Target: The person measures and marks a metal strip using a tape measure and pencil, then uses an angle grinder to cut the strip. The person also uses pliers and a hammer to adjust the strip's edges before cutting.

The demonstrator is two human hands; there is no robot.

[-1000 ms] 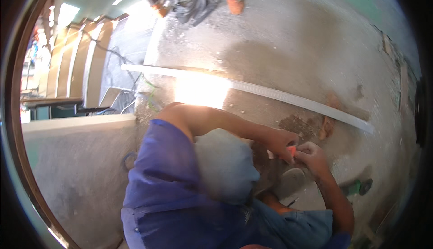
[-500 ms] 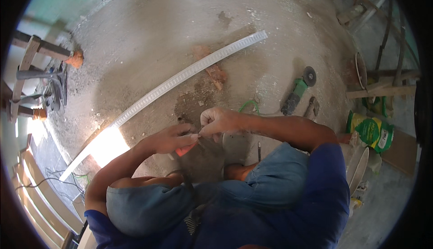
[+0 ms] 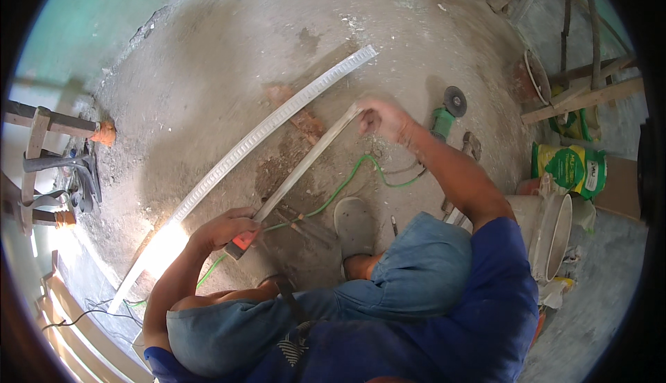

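Note:
My left hand (image 3: 225,228) is wrapped round the red and dark case of a tape measure (image 3: 243,240). From it a long stretch of blade (image 3: 309,162) runs up and to the right. At the far end my right hand (image 3: 383,121), slightly blurred, pinches the blade's tip. Beyond the blade, a long pale slotted strip (image 3: 267,123) lies slantwise on the dusty floor, apart from both hands. Past my right forearm sits a green angle grinder (image 3: 442,121) with a dark disc.
A green cord (image 3: 340,187) snakes across the floor near my shoe (image 3: 354,227). To the right stand a white bucket (image 3: 553,234), a green and yellow bag (image 3: 588,172) and wooden pieces (image 3: 583,100). A wooden frame (image 3: 55,121) is at the left.
My hands were close together; now the right has moved up and right, drawing out the tape blade. The left has shifted slightly down and left with the case. The view has shifted a little.

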